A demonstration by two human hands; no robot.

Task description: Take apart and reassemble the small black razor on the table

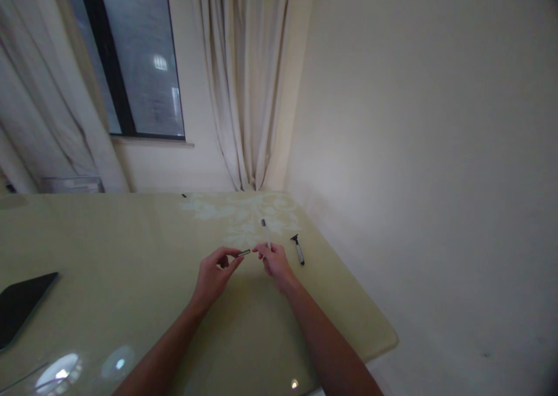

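Note:
My left hand [214,275] pinches a small, narrow dark strip with a pale edge, which looks like a razor blade cartridge [244,252], between thumb and fingertips. Close to its right, my right hand [274,260] is closed around a toothbrush [267,232]. The white handle points away from me and its dark-bristled head is at the far end; the lower handle is hidden in the hand. A razor [299,250] with a black and silver handle lies on the table to the right of my right hand, its head facing the window side.
The glossy pale table [108,256] ends at a rounded right corner, with a wall [414,152] beside it. A dark flat object [26,303] lies at the left. One tiny black piece [183,196] sits near the far edge, before curtains [244,82] and a window [139,53].

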